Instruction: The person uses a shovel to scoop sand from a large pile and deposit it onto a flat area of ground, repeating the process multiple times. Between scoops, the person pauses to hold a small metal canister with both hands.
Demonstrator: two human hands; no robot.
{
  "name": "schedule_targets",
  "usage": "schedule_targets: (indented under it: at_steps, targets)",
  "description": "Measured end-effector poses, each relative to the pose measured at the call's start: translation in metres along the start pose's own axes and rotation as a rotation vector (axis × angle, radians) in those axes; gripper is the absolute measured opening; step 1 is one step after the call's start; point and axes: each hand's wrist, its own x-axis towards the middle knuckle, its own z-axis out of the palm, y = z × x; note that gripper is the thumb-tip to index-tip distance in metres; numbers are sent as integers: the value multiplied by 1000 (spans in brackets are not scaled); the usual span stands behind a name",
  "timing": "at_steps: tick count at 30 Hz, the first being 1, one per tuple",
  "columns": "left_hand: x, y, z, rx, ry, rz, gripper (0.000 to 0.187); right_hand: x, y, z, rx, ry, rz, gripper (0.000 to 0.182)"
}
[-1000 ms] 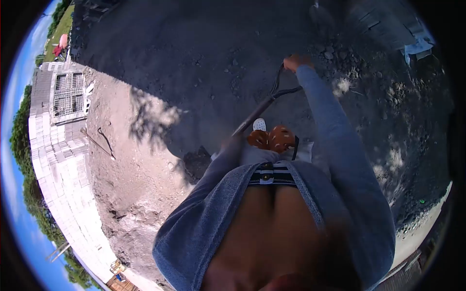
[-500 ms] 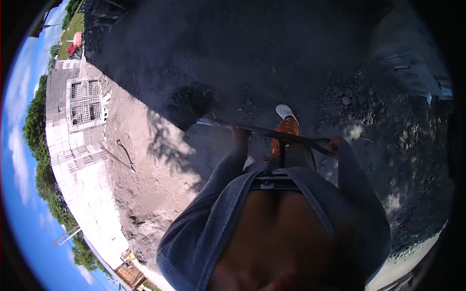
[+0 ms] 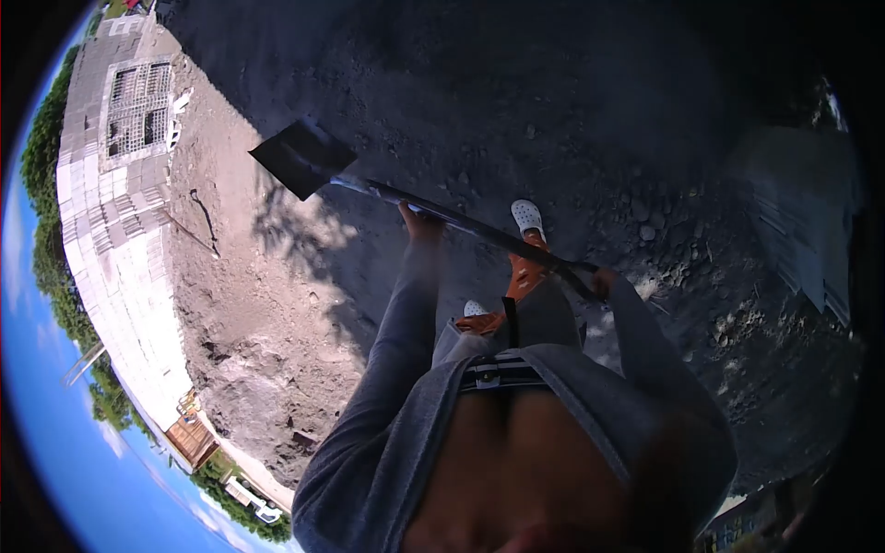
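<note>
Across the front of my body I hold a long-handled shovel (image 3: 479,228). My left hand (image 3: 422,224) wraps around the shaft, closer to the blade. My right hand (image 3: 604,281) grips the handle end, its fingers partly hidden. The flat, square dark blade (image 3: 300,158) points out to the left, above the ground where shade meets sunlight. No load shows on its face.
Stones (image 3: 650,217) and loose dirt lie to the right of my white clogs (image 3: 527,217). Grey sheets (image 3: 802,221) stand at the far right. Leftward, a long tool (image 3: 205,221) rests on sunlit earth near a block wall (image 3: 106,198) with a grated window (image 3: 138,109).
The shovel has swung outward to the left, and my left arm reaches farther out. A dark, rough mass seen at the blade before is gone; the blade's flat face now shows.
</note>
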Motion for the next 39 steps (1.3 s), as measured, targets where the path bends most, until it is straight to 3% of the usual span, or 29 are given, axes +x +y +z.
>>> schedule_targets:
  at_steps: [2,4,5,6,9,10,12,16,18,20,22,25,29,31,35,37,39]
  targets:
    - [5,-4,-44,-10,15,69,83,-38,-25,2,-120,-30,-154,12]
    - [-20,-8,-81,12,-73,45,79,-81,-47,18,-122,51,-172,13]
    - [3,-16,-136,80,27,-60,81,-97,-58,27,-86,131,-194,14]
    - [0,-23,-167,37,36,-42,81,-105,-68,35,-132,131,-207,14]
    - [-45,-48,-242,-142,45,-33,84,-127,-85,69,-292,183,-329,14]
    - [-67,-53,-256,-219,144,-33,85,-136,-92,86,-276,170,-389,12]
    - [-97,-66,-298,-366,254,3,86,-159,-101,126,-331,130,-475,11]
    - [-151,-100,-381,-901,362,139,80,-180,-87,221,-495,-218,-443,13]
    - [-146,-144,-472,-1142,574,-81,77,-201,-44,270,-572,-314,-369,12]
    - [-180,-144,-512,-1324,507,23,77,-224,-12,341,-715,-360,-383,13]
    - [-211,-157,-559,-1479,350,165,76,-226,34,391,-756,-537,-285,15]
    - [-224,-168,-636,-1522,523,278,76,-241,112,471,-882,-566,-267,17]
    - [-273,-136,-720,-1698,481,354,76,-254,204,560,-1017,-634,-335,14]
    - [-284,-119,-765,-1643,608,591,74,-256,245,604,-1032,-665,-325,14]
    - [-318,-71,-851,-1645,710,612,74,-263,324,686,-1042,-676,-280,15]
    - [-318,-53,-909,-1611,736,809,65,-264,368,729,-1026,-688,-278,16]
    - [-324,-29,-971,-1620,730,884,64,-267,421,779,-1035,-696,-274,17]
